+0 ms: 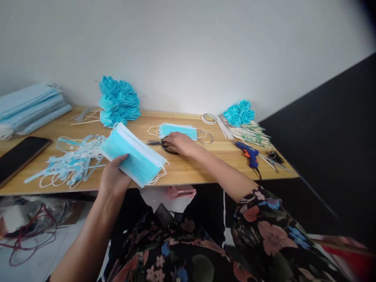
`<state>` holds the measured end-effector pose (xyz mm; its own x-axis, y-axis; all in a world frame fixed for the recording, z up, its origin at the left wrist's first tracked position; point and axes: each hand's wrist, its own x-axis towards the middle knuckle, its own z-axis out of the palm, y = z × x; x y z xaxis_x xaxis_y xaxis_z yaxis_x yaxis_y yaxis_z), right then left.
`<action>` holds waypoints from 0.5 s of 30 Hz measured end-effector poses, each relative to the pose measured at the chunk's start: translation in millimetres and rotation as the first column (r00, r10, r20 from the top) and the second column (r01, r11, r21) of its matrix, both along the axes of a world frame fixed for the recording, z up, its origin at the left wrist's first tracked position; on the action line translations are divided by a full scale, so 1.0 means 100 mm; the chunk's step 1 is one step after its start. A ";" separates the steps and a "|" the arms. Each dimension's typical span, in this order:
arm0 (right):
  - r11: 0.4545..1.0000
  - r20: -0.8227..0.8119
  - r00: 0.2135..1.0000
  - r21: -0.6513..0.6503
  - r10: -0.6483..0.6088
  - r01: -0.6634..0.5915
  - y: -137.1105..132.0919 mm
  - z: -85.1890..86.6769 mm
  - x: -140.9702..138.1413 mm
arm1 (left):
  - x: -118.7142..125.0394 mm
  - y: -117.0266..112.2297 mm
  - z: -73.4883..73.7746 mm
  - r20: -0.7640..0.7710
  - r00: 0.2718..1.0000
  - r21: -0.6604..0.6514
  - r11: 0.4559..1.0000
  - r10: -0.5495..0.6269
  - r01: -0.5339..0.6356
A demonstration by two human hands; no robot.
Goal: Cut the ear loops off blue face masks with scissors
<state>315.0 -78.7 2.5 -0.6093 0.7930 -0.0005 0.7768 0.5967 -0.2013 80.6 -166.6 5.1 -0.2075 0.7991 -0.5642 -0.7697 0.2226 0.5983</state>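
Note:
My left hand grips a small stack of blue and white face masks, thumb on top, tilted over the table's front edge. White ear loops hang from the stack's right end. My right hand has its fingers closed at the black handles of a pair of scissors, whose blades point left; part of the handles is hidden under the fingers. Just behind that hand lies another blue face mask with its loops spread out. Left of the stack is a heap of cut mask strips and loops.
Blue crafted flowers lie at the back left, with more flowers at the right on green-white packets. A blue glue gun, a tape roll, a phone and a pile of packed masks are on the wooden table.

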 end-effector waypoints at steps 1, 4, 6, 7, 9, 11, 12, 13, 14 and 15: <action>0.999 0.030 0.999 0.033 -0.016 0.015 -0.05 -0.03 -0.05 | 0.02 -0.01 0.00 -0.003 1.000 0.001 1.000 -0.005 0.005; 0.995 0.067 0.994 0.058 -0.083 0.079 -0.15 -0.04 -0.09 | 0.09 -0.01 0.00 0.003 1.000 0.002 1.000 -0.025 0.025; 0.992 0.020 0.993 0.054 -0.119 0.118 -0.21 0.00 0.00 | 0.13 0.00 0.01 0.012 0.999 -0.013 0.999 -0.042 0.042; 0.986 -0.026 0.988 0.054 -0.155 0.156 -0.25 0.03 0.09 | 0.14 0.00 0.01 0.013 0.999 -0.019 0.999 -0.046 0.047; 0.950 -0.150 0.944 0.061 -0.295 0.306 -0.31 0.10 0.35 | 0.14 0.02 -0.01 0.012 0.999 -0.024 0.999 -0.048 0.049; 0.812 -0.212 0.803 0.061 -0.557 0.580 -0.36 0.16 0.71 | 0.12 0.05 -0.04 0.015 0.999 -0.021 0.998 -0.052 0.052; 0.723 -0.203 0.717 0.058 -0.666 0.688 -0.39 0.17 0.89 | 0.11 0.06 -0.06 0.020 0.998 -0.022 0.998 -0.055 0.056; 0.648 -0.172 0.647 0.056 -0.743 0.759 -0.41 0.17 1.07 | 0.10 0.08 -0.09 0.026 0.998 -0.027 0.998 -0.062 0.062; 0.588 -0.125 0.590 0.059 -0.797 0.807 -0.43 0.16 1.23 | 0.09 0.09 -0.12 0.042 0.995 -0.040 0.995 -0.094 0.096; 0.550 -0.073 0.553 0.068 -0.830 0.833 -0.44 0.14 1.36 | 0.09 0.11 -0.14 0.057 0.991 -0.050 0.991 -0.125 0.128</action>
<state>450.8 -122.9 16.7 0.3232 0.9413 0.0973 0.9301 -0.2969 -0.2163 89.7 -155.6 -8.8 -0.0748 0.7852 -0.6147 -0.7642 0.3509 0.5412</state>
